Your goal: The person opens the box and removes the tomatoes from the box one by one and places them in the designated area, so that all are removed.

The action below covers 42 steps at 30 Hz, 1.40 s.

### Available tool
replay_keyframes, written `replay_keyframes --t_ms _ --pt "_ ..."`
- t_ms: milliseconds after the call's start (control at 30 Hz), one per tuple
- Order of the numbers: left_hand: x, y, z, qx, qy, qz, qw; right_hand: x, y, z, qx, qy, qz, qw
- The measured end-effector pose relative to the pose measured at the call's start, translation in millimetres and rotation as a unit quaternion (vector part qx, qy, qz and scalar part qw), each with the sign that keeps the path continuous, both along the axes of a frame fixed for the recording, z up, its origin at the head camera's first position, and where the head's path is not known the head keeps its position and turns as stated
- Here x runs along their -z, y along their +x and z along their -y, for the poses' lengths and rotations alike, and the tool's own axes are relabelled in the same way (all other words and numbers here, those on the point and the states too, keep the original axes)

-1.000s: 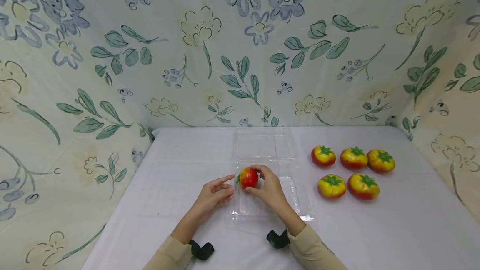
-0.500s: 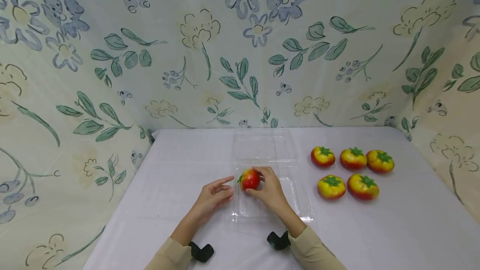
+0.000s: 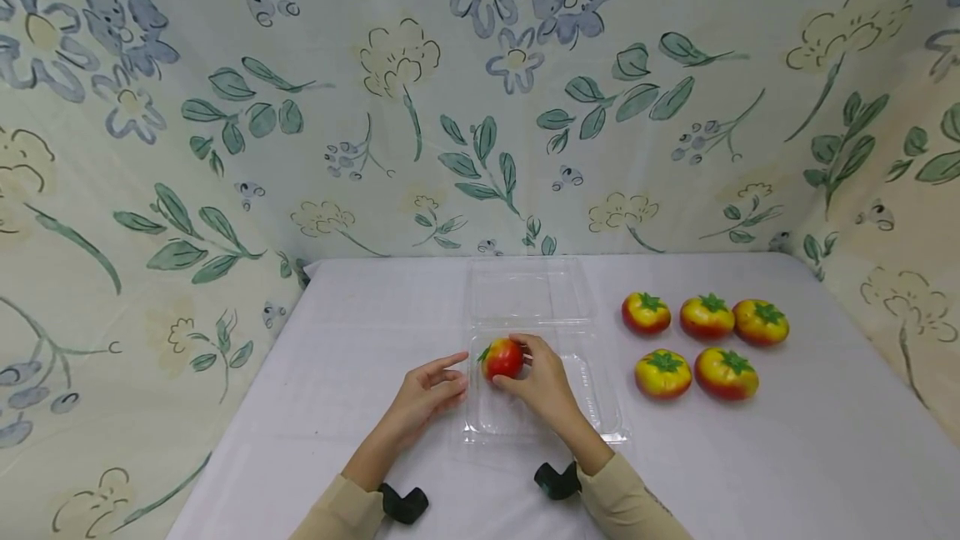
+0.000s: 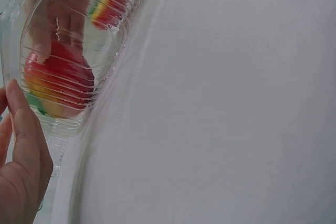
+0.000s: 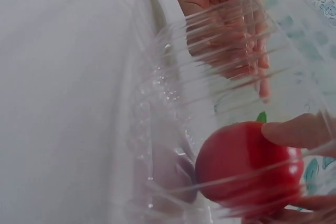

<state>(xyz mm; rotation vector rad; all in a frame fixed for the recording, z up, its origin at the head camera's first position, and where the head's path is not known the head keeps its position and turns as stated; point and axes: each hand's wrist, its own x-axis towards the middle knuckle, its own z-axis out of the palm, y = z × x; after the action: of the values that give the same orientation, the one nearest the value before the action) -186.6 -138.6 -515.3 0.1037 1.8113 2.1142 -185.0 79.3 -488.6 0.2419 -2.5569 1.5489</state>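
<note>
My right hand (image 3: 543, 382) grips a red-and-yellow tomato (image 3: 502, 360) between thumb and fingers, its green leafy top turned left. Both are inside the left half of a clear plastic clamshell box (image 3: 525, 423), whose lid (image 3: 517, 288) lies folded back behind it. Through the ribbed wall, the left wrist view shows the same tomato (image 4: 60, 80) low in the box. My left hand (image 3: 424, 398) is at the box's left side, index finger fairly straight, its fingertips at the rim. In the right wrist view, the thumb lies against the tomato (image 5: 239, 163).
Several more tomatoes (image 3: 707, 316) sit in two rows to the right of the box, green tops up. A white cloth (image 3: 360, 315) covers the table. Flower-patterned fabric (image 3: 450, 107) hangs behind it and at the sides. A black wrist mount (image 3: 405, 505) shows by each sleeve.
My right hand and the tomato have shifted slightly to the right within the box, and the tomato has tilted a little. The left hand has stayed in place.
</note>
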Motion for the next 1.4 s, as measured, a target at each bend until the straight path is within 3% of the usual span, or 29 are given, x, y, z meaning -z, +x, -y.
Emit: replay_keyframes --t_ms 267,833,1167,1400 --pt "-0.1 0.4 -0.3 0.000 -0.002 0.002 1.0000 -3.3 1.7 -2 0.023 -0.002 0.019 0.9996" --pt "1.6 -1.4 0.6 -0.004 0.002 0.001 1.0000 -22.2 9.8 -16 0.028 -0.020 0.020 0.9992" --pt "2.4 -1.7 0.8 0.000 0.008 -0.002 1.0000 -22.3 13.9 -32 -0.001 -0.115 0.045 0.9923" --pt "3.2 -1.6 1.4 -0.002 0.017 0.000 0.9999 -22.3 15.7 -42 -0.007 -0.127 0.058 0.9902"
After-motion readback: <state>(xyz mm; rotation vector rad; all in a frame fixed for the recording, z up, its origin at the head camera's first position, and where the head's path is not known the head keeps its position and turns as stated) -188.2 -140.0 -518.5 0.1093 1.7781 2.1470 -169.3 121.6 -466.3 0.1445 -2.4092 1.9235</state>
